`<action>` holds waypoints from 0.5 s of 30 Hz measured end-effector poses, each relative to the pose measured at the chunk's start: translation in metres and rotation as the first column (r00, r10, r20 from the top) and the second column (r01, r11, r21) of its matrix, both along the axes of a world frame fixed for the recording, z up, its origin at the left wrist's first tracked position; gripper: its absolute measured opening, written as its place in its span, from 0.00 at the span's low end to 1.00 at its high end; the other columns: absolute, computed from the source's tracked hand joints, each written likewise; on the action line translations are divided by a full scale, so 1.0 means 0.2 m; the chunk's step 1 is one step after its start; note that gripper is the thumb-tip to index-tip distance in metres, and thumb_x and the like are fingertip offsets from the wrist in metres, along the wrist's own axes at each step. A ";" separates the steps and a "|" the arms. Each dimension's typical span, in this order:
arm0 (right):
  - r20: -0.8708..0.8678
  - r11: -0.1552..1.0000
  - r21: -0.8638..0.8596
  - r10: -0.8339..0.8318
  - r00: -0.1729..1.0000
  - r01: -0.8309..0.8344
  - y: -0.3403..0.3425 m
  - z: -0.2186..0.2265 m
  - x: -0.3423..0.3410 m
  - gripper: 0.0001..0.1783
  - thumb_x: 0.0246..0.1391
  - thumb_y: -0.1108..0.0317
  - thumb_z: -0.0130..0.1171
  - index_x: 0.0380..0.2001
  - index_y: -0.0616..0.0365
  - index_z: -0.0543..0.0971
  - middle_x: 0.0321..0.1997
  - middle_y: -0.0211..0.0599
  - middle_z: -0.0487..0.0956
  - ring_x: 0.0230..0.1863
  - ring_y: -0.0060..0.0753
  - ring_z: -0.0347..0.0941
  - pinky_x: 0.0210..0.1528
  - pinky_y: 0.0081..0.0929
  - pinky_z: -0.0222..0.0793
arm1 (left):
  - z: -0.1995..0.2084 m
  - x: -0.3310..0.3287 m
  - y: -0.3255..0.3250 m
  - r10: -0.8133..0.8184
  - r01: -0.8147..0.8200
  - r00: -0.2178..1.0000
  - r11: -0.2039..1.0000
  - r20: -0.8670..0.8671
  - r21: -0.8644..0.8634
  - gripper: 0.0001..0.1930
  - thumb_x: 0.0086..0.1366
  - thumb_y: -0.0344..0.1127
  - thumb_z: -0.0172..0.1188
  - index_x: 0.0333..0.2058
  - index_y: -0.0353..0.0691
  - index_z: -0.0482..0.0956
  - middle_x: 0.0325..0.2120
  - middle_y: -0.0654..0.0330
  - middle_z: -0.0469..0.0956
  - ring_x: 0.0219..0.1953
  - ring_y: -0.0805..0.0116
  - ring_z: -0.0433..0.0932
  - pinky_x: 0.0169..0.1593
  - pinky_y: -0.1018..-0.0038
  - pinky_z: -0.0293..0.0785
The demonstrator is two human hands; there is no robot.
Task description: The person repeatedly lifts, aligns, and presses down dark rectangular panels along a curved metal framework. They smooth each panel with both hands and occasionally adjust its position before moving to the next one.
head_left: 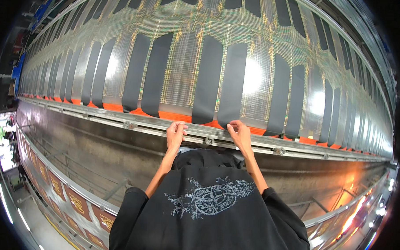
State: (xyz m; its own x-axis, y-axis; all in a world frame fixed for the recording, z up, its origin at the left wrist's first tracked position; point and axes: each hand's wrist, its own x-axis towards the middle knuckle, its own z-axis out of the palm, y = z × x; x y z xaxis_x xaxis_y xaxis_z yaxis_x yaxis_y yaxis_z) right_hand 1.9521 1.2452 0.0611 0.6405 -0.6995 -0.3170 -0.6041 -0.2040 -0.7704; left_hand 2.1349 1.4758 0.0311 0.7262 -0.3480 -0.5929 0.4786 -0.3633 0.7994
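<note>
Long dark grey fabric pieces lie in pairs across a wide, shiny table [179, 87] printed with fine lines. My right hand [240, 134] is closed at the near end of one dark fabric piece [232, 82], its thumb and index finger at the lower edge. To the left, my left hand [176, 134] hovers by the table's front edge with curled fingers; whatever they may hold is hidden. Between my hands, another dark fabric piece [207, 81] lies flat, its rounded near end over the orange strip [174, 116].
A metal rail [164, 129] with bolts runs along the table's front edge, just below my hands. Behind me stands a second long table [70, 189] bearing brown printed panels. Bright orange light glows at the lower right.
</note>
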 end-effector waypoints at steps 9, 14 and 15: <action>-0.180 0.986 -0.067 -0.165 0.970 0.155 0.15 0.00 0.41 0.23 0.54 0.51 0.71 0.25 0.58 0.74 0.24 0.43 0.80 0.28 0.47 0.78 0.34 0.43 0.71 | 0.13 0.74 -0.40 -0.405 0.413 0.789 0.906 0.462 0.090 0.14 0.73 0.36 0.60 0.51 0.35 0.83 0.37 0.56 0.88 0.37 0.72 0.84 0.46 0.73 0.79; -0.124 0.974 -0.154 -0.184 0.975 0.165 0.09 -0.13 0.59 0.24 0.51 0.53 0.75 0.25 0.58 0.73 0.25 0.44 0.79 0.30 0.53 0.78 0.35 0.47 0.71 | 0.08 1.16 -0.86 -0.531 0.549 0.433 0.796 0.728 0.255 0.18 0.67 0.35 0.63 0.54 0.39 0.83 0.42 0.54 0.87 0.47 0.60 0.86 0.57 0.62 0.77; -0.126 0.974 -0.139 -0.195 0.973 0.177 0.07 -0.16 0.62 0.24 0.48 0.53 0.76 0.25 0.58 0.73 0.26 0.45 0.79 0.32 0.55 0.78 0.37 0.48 0.71 | 0.06 1.22 -0.96 -0.557 0.564 0.320 0.762 0.766 0.318 0.18 0.67 0.35 0.63 0.55 0.39 0.82 0.46 0.53 0.86 0.51 0.58 0.83 0.61 0.60 0.74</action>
State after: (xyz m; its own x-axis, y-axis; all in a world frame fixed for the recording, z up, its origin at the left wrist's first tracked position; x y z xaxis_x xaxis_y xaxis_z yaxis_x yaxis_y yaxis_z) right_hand 2.0760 1.2598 0.0295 0.4510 -0.8424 -0.2947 -0.7396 -0.1679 -0.6518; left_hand 2.3797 1.2831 0.0437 0.4873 -0.8657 0.1146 -0.6601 -0.2793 0.6973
